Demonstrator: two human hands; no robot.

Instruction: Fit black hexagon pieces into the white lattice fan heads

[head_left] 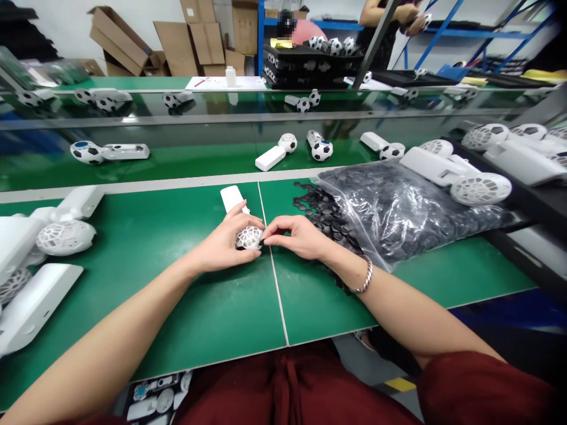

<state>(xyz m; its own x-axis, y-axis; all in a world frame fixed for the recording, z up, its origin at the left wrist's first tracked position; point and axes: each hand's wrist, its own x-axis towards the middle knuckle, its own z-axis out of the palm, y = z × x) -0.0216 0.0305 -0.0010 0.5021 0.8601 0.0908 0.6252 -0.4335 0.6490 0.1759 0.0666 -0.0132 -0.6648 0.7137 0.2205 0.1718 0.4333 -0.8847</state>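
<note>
My left hand (pixel 228 242) is wrapped round the ball-shaped end of a white plastic housing (pixel 249 238), an openwork shell patterned like a football. The flat white handle (pixel 233 198) of this housing points away from me on the green table. At the shell's right side my right hand (pixel 296 236) pinches a small black piece between thumb and fingertips; most of it is hidden. Just beyond the right hand lies a heap of small black plastic patches (pixel 325 212), spilling from a clear plastic bag (pixel 411 206) full of them.
White housings (pixel 66 237) are piled at the left, and more (pixel 481 188) rest on the bag and a black tray at the right. Behind the table, a green conveyor belt (pixel 199 153) carries several football-shaped units (pixel 321 150). Across it stands another person (pixel 385 29) holding a unit.
</note>
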